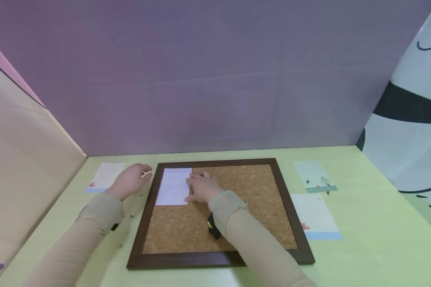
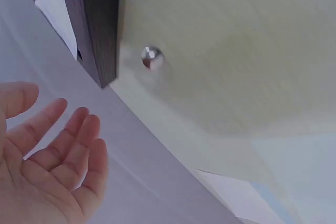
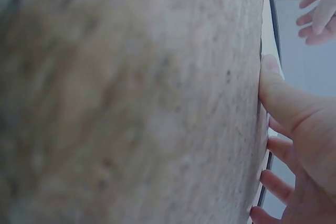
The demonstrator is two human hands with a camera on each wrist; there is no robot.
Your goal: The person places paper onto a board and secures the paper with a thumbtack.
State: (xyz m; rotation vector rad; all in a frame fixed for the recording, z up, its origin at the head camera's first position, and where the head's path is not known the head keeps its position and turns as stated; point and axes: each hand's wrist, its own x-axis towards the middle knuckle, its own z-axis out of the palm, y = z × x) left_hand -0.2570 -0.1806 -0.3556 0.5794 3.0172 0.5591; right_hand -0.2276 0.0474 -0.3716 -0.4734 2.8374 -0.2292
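A corkboard point(image 1: 251, 207) in a dark wooden frame point(image 1: 186, 261) lies flat on the table. At its upper left corner rests a blank white sheet of paper point(image 1: 173, 185). My right hand point(image 1: 202, 187) touches the sheet's right edge, its fingers and thumb spread over paper and cork; in the right wrist view the fingers point(image 3: 278, 184) reach along the cork surface. Left of the frame hovers my left hand point(image 1: 131, 180), holding nothing. Its fingers point(image 2: 71, 153) are loosely bent and apart in the left wrist view. Close to the frame, a round silver pin point(image 2: 152, 56) sits on the table.
Left of the board are more small pins point(image 1: 132, 215) and a card with a blue edge point(image 1: 100, 175). To the right lie a green-bordered card point(image 1: 312, 175), a blue-bordered card point(image 1: 319, 215) partly beside the frame, and a small dark piece point(image 1: 328, 193). A purple backdrop point(image 1: 215, 99) rises behind.
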